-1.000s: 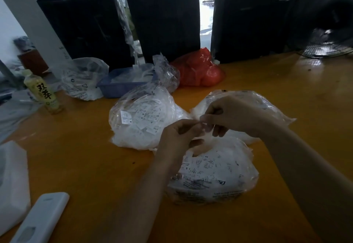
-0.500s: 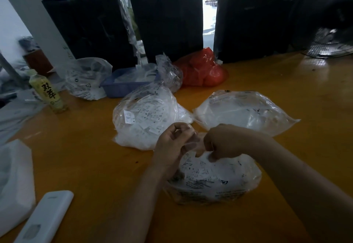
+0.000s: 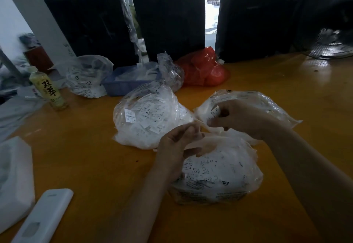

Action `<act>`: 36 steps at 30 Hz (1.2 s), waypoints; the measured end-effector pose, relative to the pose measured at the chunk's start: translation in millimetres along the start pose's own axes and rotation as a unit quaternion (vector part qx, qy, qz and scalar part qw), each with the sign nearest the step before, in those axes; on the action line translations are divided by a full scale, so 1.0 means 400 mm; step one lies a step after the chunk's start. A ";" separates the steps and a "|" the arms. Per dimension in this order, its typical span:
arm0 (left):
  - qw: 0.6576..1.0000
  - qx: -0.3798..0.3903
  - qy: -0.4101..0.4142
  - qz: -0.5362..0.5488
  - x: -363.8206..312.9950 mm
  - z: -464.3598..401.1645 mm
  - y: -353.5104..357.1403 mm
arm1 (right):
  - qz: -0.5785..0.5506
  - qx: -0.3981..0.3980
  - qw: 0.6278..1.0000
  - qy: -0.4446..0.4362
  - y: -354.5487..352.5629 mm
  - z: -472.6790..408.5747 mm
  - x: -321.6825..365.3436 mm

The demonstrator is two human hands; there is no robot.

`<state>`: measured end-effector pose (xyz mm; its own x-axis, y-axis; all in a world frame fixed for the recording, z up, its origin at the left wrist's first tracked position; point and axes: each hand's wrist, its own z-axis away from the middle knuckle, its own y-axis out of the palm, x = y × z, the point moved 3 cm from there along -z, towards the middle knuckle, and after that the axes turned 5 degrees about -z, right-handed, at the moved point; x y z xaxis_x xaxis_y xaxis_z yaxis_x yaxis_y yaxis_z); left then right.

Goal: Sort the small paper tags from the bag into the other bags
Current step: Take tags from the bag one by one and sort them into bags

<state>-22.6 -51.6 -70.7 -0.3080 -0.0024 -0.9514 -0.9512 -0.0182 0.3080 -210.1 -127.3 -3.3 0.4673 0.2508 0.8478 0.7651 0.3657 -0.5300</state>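
Three clear plastic bags of small white paper tags lie on the orange table [image 3: 95,156]. The near bag [image 3: 219,172] sits under my hands. A full bag [image 3: 147,116] lies behind it to the left, and a flatter bag [image 3: 254,105] behind to the right. My left hand [image 3: 177,145] hovers over the near bag's mouth, fingers pinched on small tags. My right hand [image 3: 236,118] is raised in front of the right bag and pinches a white tag [image 3: 214,113] marked S.
At the back stand a blue tray [image 3: 122,86], another clear bag [image 3: 86,78], a red bag [image 3: 202,69], and black wrapped bundles [image 3: 168,17]. A drink bottle [image 3: 47,88] stands left. A white remote [image 3: 44,218] and a white pack [image 3: 13,176] lie near left. A fan [image 3: 330,48] sits far right.
My right hand dipped to the near bag's mouth half a second ago, then rose up and to the right holding a tag in front of the right bag. My left hand stayed over the near bag.
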 end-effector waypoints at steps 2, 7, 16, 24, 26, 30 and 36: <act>1.000 -0.003 0.008 0.028 0.003 -0.003 0.000 | -0.013 -0.008 1.000 0.009 0.001 -0.002 -0.004; 0.995 -0.008 -0.005 0.101 0.011 -0.012 -0.004 | -0.069 -0.017 0.997 0.002 -0.001 0.000 0.004; 0.997 0.007 0.021 0.068 0.014 -0.006 0.005 | -0.002 -0.079 0.994 -0.079 -0.003 0.014 0.050; 0.996 0.001 -0.004 0.088 0.016 -0.008 0.005 | 0.121 -0.083 0.977 -0.151 -0.001 0.035 0.090; 0.997 0.004 -0.003 0.076 0.013 -0.005 0.007 | 0.135 -0.096 0.973 -0.160 0.003 0.035 0.091; 0.999 0.019 0.012 0.049 0.007 0.003 0.012 | 0.141 -0.114 0.970 -0.164 0.004 0.031 0.086; 0.999 0.025 0.018 0.029 0.005 0.008 0.018 | 0.219 -0.094 0.955 -0.174 0.011 0.028 0.090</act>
<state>-29.9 -48.5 -70.2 -0.3619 -0.0379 -0.9314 -0.9320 0.0330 0.3608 -194.7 -106.5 24.7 0.6111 0.6373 0.4694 0.6107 -0.0024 -0.7918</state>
